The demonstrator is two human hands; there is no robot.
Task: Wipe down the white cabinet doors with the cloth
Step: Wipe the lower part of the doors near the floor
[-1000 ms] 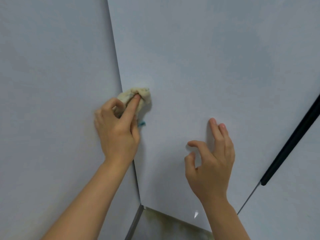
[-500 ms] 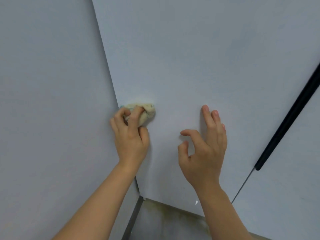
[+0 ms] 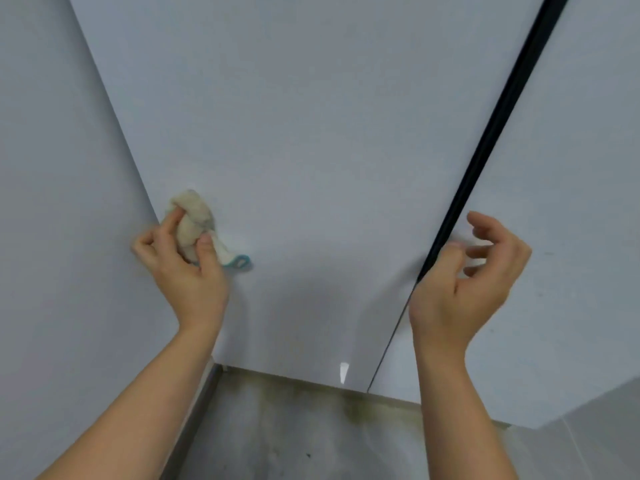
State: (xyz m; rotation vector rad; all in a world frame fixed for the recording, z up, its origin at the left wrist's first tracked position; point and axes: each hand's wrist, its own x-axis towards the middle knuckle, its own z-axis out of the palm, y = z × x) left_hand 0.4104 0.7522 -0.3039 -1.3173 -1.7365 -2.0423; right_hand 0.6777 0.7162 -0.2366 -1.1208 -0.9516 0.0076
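Head view: left hand [image 3: 187,271] grips a bunched cream cloth [image 3: 194,223], its blue loop hanging beside the thumb, pressed on the middle cabinet door [image 3: 311,150] near that door's left edge, low down. Right hand [image 3: 460,282] holds nothing, fingers loosely curled and apart, hovering at the black strip [image 3: 491,133] between the middle door and the right door [image 3: 581,202]. Stained wall [image 3: 311,438] below. Step in hand: wiping the middle door, lower left. Next move likely calls for sweeping the cloth rightward with steady pressure, right hand bracing the door.

Cloth [image 3: 194,223] partly behind left fingers [image 3: 171,223]
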